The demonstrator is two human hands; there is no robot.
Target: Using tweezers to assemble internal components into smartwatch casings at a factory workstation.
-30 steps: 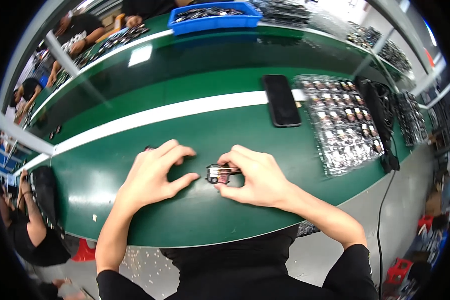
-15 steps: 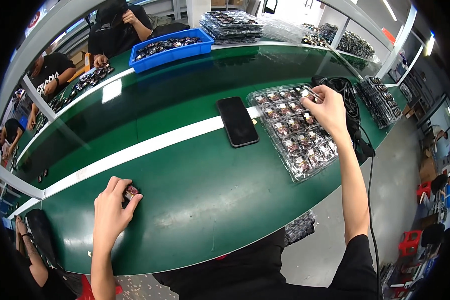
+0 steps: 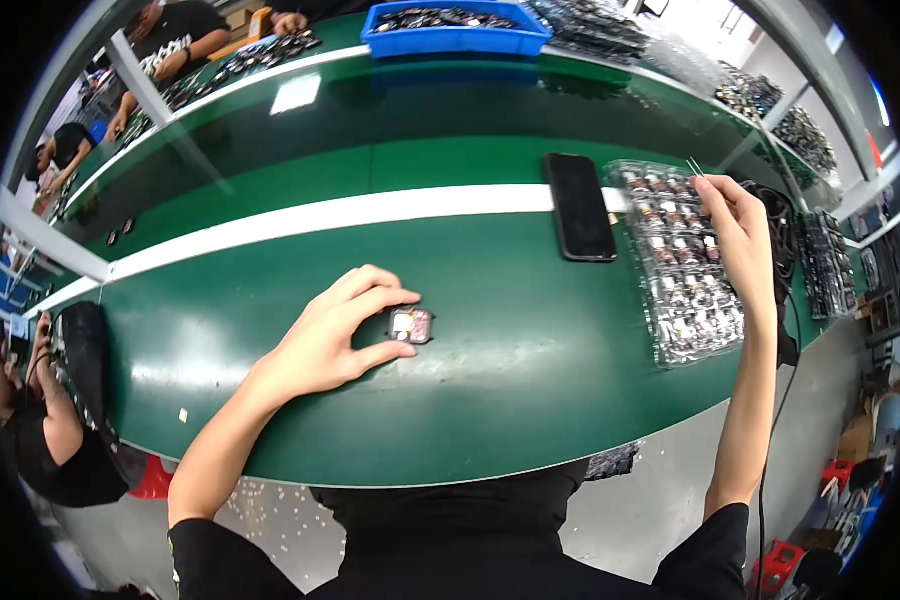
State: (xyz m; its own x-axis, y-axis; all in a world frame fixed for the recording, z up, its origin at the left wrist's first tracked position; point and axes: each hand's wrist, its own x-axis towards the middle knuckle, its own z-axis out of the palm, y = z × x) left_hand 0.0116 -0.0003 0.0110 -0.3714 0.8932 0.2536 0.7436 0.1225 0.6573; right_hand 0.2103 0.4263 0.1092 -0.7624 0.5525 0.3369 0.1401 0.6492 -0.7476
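Observation:
My left hand [image 3: 335,335] has its thumb and fingers around a small, black-rimmed square watch case [image 3: 411,325], with pink and white parts showing inside. The case is low at the table surface, and the thumb reaches its near edge. On the right, my right hand [image 3: 738,225] pinches a pair of thin metal tweezers [image 3: 697,168], whose tips point up and away. That hand is over the far right part of a clear plastic tray [image 3: 660,345] filled with rows of similar small units. My right hand and forearm hide some of the tray's right side.
A black phone [image 3: 581,208] lies left of the tray on the green table [image 3: 370,420]. Black cables [image 3: 785,235] bunch to the tray's right, beside stacked trays [image 3: 828,265]. Beyond the bench divider stands a blue bin [image 3: 455,38] of parts. Other people sit at the left.
My left hand has brought the watch case rightward toward the table's middle, and its inside now shows. The tweezers have swung to point up and away. The whole view has shifted.

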